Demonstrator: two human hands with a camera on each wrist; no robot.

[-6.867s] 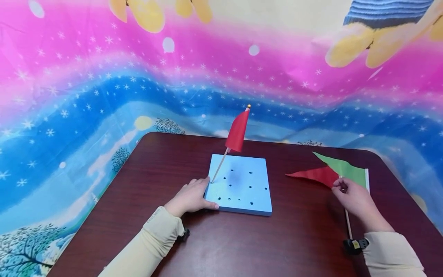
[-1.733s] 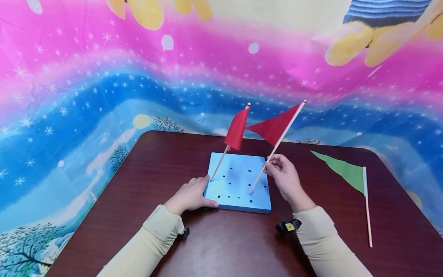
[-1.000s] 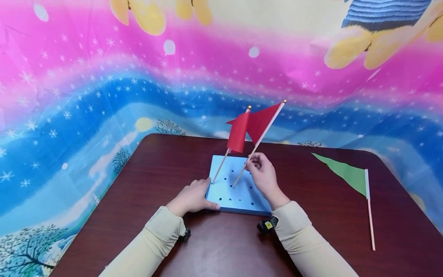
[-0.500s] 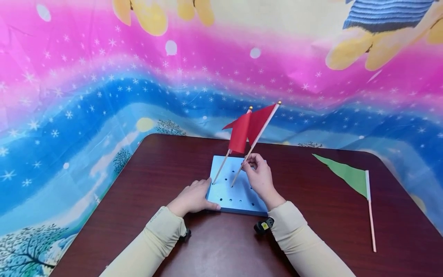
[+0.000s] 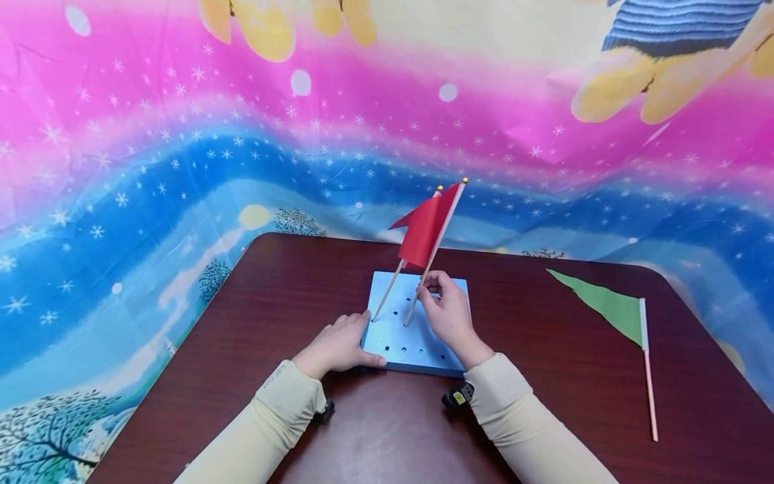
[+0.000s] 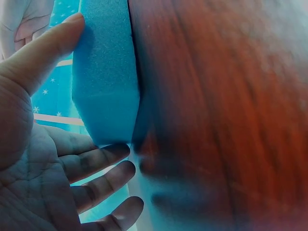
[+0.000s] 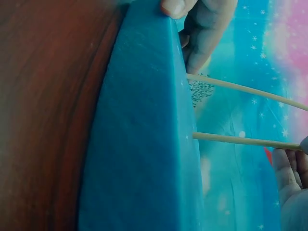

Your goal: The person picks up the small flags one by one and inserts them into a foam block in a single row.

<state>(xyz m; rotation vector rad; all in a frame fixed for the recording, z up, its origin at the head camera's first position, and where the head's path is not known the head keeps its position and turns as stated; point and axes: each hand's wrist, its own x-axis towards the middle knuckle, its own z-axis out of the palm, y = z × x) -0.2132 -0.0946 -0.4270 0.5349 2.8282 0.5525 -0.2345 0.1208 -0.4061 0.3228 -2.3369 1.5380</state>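
Observation:
In the head view a light-blue block with small holes lies on the table. My left hand rests at its near left corner, thumb along the near side and fingers by the left side; the left wrist view shows the thumb extended. A red flag stands tilted in a left-side hole. My right hand pinches the wooden stick of a second red flag, whose foot meets a hole near the block's middle. The two flags' cloths overlap in the head view.
A green flag with a white sleeve and wooden stick lies on the dark wooden table at the right. A colourful printed curtain hangs behind the table.
My right hand took the second red flag from beside the green one, carried it left to the block, and tilted its top leftward, more upright. The left hand stays at the corner.

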